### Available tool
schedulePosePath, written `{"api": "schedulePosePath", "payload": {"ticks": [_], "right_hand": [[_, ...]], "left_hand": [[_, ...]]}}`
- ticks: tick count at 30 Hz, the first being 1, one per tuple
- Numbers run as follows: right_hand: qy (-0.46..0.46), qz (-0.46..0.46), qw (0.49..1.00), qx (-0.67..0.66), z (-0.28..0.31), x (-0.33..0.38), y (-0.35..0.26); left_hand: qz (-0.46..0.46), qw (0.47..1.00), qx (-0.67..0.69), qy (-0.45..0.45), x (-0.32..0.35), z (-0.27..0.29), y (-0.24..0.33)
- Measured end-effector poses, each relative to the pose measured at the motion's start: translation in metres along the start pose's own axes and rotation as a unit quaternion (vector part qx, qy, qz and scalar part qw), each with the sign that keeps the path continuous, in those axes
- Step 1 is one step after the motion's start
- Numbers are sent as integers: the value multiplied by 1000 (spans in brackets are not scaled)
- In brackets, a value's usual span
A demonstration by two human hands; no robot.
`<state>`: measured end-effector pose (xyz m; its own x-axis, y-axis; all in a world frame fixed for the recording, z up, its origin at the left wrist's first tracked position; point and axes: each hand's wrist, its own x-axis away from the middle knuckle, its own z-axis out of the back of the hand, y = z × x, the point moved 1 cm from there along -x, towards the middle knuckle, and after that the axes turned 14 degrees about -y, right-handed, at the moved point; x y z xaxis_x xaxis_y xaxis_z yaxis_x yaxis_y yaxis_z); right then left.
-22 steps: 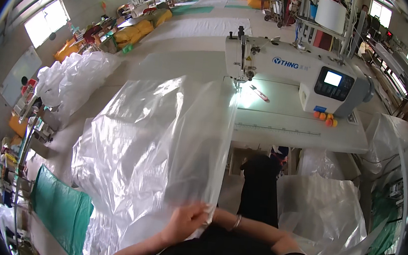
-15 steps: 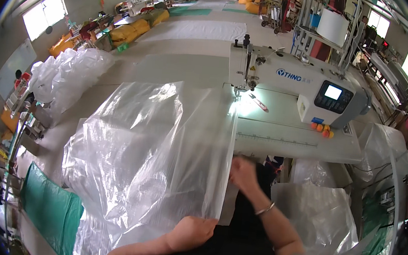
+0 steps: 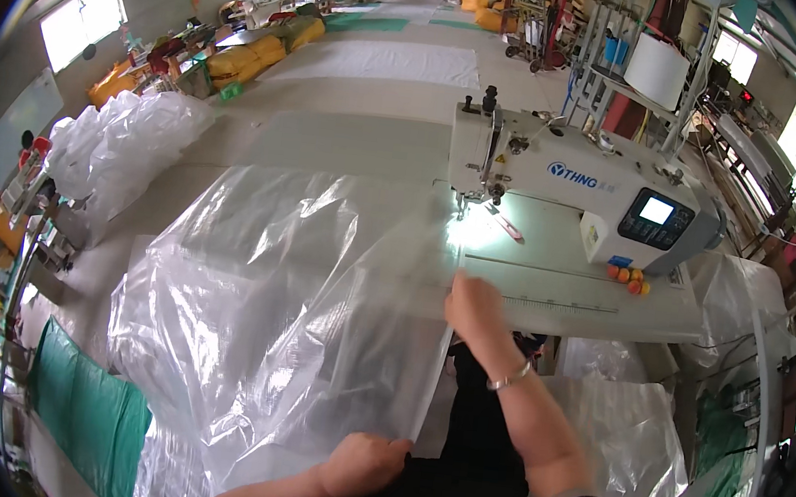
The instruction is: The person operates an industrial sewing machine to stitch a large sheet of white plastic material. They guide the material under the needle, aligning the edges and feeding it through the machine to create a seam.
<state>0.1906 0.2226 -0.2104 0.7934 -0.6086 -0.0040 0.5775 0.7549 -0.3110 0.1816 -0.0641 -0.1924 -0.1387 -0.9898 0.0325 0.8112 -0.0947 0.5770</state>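
A large sheet of clear plastic (image 3: 247, 301) spreads over the table on my left and hangs toward my lap. Its right edge runs up to the needle area of a white sewing machine (image 3: 548, 162), whose lamp lights the bed. My left hand (image 3: 365, 465) is closed on the near corner of that edge, close to my body. Farther up the same edge, at the front of the machine bed, my right hand (image 3: 476, 313) has its fingers closed on the plastic. A small pair of thread snips (image 3: 507, 225) lies on the bed beside the needle.
Small orange and red balls (image 3: 630, 279) rest at the machine's base. A white thread cone (image 3: 656, 70) stands behind it. Crumpled clear plastic (image 3: 122, 147) is heaped at the left, with a green sheet (image 3: 86, 400) below. More plastic (image 3: 616, 432) hangs at my right.
My right hand has moved up along the plastic's edge toward the needle. My left hand stays closed at the near corner, and the view has shifted slightly.
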Motion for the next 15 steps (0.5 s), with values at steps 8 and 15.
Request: {"api": "schedulePosePath", "payload": {"ticks": [8, 15], "right_hand": [[107, -76, 981, -144, -25, 42, -17], [23, -29, 999, 19, -2, -6, -2]], "left_hand": [[59, 997, 45, 24, -38, -10, -34], [44, 995, 62, 59, -72, 21, -37]]}}
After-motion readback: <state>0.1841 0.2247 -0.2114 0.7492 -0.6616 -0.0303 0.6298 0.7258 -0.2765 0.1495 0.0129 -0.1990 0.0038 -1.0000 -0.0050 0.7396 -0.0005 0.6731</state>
